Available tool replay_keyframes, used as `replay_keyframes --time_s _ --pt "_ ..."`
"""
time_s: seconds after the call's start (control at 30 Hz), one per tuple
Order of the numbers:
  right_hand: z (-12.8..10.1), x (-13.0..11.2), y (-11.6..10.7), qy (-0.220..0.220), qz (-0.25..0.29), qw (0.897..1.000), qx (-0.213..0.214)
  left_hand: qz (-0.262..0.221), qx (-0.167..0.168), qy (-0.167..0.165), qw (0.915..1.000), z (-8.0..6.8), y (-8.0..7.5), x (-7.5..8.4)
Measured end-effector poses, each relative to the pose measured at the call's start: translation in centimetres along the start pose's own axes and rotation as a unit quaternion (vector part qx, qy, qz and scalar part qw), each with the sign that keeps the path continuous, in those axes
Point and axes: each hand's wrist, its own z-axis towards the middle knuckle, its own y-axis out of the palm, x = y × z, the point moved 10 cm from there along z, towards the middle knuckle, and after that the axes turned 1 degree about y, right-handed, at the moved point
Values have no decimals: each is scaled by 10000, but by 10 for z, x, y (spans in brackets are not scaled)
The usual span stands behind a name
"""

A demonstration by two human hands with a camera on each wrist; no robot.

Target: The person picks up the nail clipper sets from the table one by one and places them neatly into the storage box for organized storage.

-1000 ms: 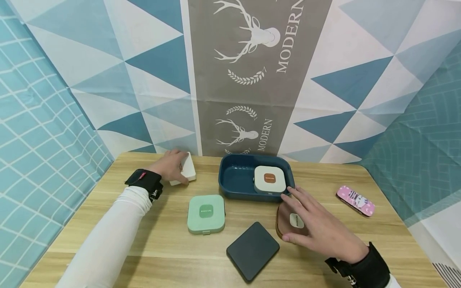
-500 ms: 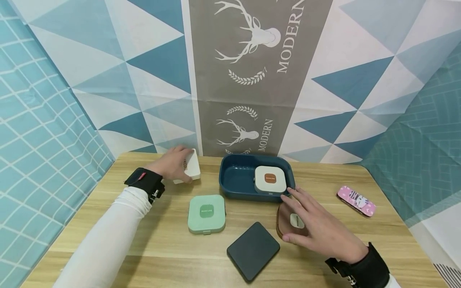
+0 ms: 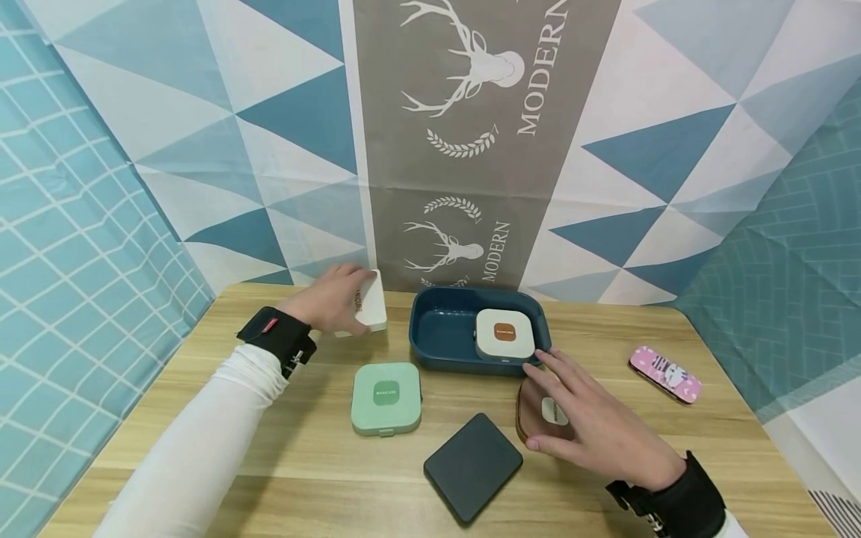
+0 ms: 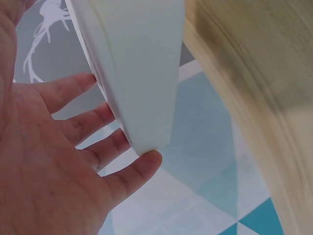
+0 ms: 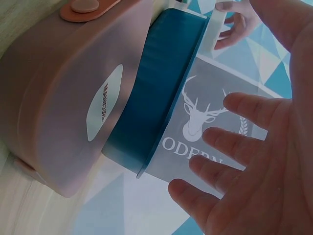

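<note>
My left hand [image 3: 331, 299] grips a white manicure case [image 3: 372, 302] at the back left of the table, thumb on the near edge and fingers on the far one. In the left wrist view the fingertips press along the edge of this white case [image 4: 142, 68]. The palm hides part of its label. My right hand [image 3: 599, 418] hovers with spread fingers over a brown manicure case [image 3: 534, 411]. The right wrist view has the brown case [image 5: 63, 98] beside the fingers, apart from them. A blue tray [image 3: 430, 360] holds another white manicure case [image 3: 504, 334] on its right side.
A green manicure case [image 3: 386, 400] lies in front of the tray's left end. Nearer me is a dark grey flat box [image 3: 473, 468]. On the right rests a pink patterned case [image 3: 666, 375]. A patterned cloth wall [image 3: 464, 179] rises behind the wooden table [image 3: 323, 478].
My left hand has moved right and slightly away from me with the white manicure case, closer to the blue tray. The right hand has stayed almost still.
</note>
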Motion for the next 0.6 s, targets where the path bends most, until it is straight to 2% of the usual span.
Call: replay_keyframes --time_s 0.6 --pt "0 -1 0 -22 -58 10000 17 12 61 241 9997 12 -12 36"
